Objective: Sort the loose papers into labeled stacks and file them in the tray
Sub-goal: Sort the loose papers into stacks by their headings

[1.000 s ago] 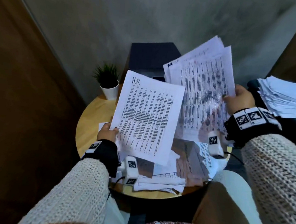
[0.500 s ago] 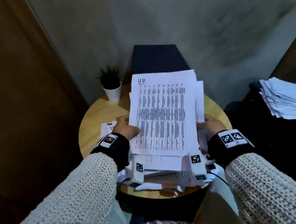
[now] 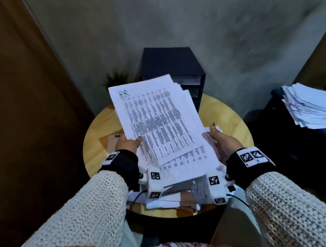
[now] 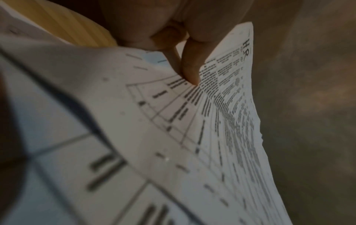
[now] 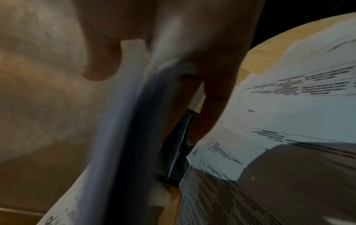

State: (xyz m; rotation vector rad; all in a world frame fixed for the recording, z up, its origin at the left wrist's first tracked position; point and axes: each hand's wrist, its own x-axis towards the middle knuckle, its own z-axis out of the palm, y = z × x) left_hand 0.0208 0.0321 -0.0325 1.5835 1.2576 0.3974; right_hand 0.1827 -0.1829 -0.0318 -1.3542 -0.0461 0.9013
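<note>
A stack of printed sheets, its top one hand-marked "HR" (image 3: 158,123), hangs tilted over the round wooden table (image 3: 227,116). My left hand (image 3: 131,142) pinches its left edge, thumb (image 4: 189,71) on the top HR sheet (image 4: 231,106). My right hand (image 3: 216,135) grips the right edge. In the right wrist view the stack's edge (image 5: 123,121) passes between thumb and fingers (image 5: 210,106). The black file tray (image 3: 173,66) stands behind the stack at the table's back. Loose papers (image 3: 172,202) lie on the table under my hands.
A small potted plant (image 3: 116,78) stands left of the tray. A sheet headed "Tax" (image 3: 115,139) lies on the table at the left. A thick pile of papers (image 3: 312,105) rests on dark furniture to the right. A wall is close behind.
One second ago the left hand held the HR sheet apart from the right hand's fanned stack. They came together into one stack, which has since turned counter-clockwise and tipped flatter.
</note>
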